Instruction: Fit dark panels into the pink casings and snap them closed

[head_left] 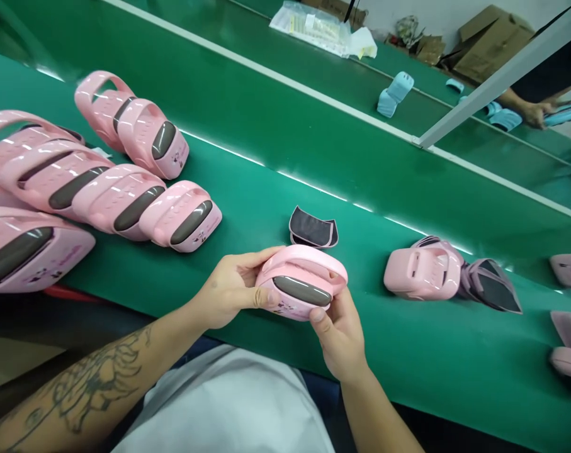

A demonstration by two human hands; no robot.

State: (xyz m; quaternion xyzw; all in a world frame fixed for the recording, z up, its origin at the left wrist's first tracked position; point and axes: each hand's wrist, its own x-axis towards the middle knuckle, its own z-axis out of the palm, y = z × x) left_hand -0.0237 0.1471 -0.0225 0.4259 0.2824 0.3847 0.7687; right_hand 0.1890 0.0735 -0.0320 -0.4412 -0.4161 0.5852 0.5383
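Observation:
Between my two hands is a pink plastic device with a looped handle on top, a dark oval window and small printed figures on its front. My left hand grips its left end, thumb on the front face. At the right end my right hand holds it, with the thumb under the window. Just beyond the device lies a curved black piece with pink edging. Farther right rests another pink device, beside a bundle of similar dark pieces with pink edging.
Several finished-looking pink devices stand in rows on the green table at left. A raised white-edged strip runs behind. Beyond it are light-blue devices, a plastic bag, cardboard boxes and another person's hand.

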